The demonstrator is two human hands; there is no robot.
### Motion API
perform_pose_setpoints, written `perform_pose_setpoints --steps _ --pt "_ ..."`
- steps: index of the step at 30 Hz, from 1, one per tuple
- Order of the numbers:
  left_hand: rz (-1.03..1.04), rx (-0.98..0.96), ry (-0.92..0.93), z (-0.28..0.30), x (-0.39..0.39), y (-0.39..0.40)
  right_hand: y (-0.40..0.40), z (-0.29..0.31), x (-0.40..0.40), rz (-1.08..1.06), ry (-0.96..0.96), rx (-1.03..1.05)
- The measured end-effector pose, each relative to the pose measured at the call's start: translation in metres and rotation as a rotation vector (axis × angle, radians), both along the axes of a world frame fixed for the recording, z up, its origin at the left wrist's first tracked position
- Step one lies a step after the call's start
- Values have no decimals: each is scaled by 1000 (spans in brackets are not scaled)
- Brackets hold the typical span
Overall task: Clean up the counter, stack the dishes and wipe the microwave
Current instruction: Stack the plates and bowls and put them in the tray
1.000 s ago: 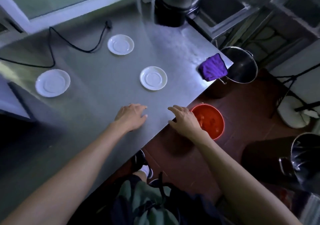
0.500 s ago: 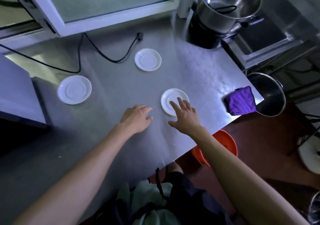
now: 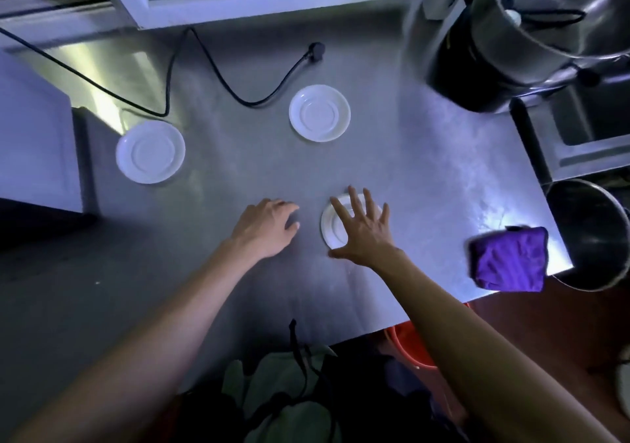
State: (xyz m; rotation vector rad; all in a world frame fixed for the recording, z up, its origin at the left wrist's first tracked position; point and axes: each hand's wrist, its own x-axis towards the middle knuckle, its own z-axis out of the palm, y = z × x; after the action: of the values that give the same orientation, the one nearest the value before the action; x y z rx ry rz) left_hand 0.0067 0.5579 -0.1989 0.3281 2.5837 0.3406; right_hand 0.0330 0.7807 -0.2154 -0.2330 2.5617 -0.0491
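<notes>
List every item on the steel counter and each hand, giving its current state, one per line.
Near white round saucer: flat, under right hand.
Middle white round saucer: flat, unstacked.
Left white round saucer: flat, unstacked.
Purple cloth: crumpled at counter edge.
Black power cord: unplugged, lying loose.
Left hand: open, on counter.
Right hand: open, fingers spread.

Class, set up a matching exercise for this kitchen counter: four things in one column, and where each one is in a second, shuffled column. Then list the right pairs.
Things
1. purple cloth
2. black cable
3. near saucer
4. left hand

Places
A. under the spread right hand
B. at the counter's right front corner
C. resting on bare counter, left of the near saucer
D. trailing along the back, near the window frame

Pairs: 1-B, 2-D, 3-A, 4-C
</notes>
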Motion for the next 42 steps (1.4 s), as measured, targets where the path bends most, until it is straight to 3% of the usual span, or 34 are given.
perform_pose_setpoints --steps 7,15,31,42 --pt "84 54 -18 -2 -25 32 19 -7 -24 37 39 -66" --pt "133 50 36 5 -81 53 55 -7 -87 -80 131 -110" --pt "52 -115 124 -20 -214 95 78 -25 -196 -188 217 -185" --pt "10 -137 61 -41 -232 108 89 -36 -215 -207 232 -175"
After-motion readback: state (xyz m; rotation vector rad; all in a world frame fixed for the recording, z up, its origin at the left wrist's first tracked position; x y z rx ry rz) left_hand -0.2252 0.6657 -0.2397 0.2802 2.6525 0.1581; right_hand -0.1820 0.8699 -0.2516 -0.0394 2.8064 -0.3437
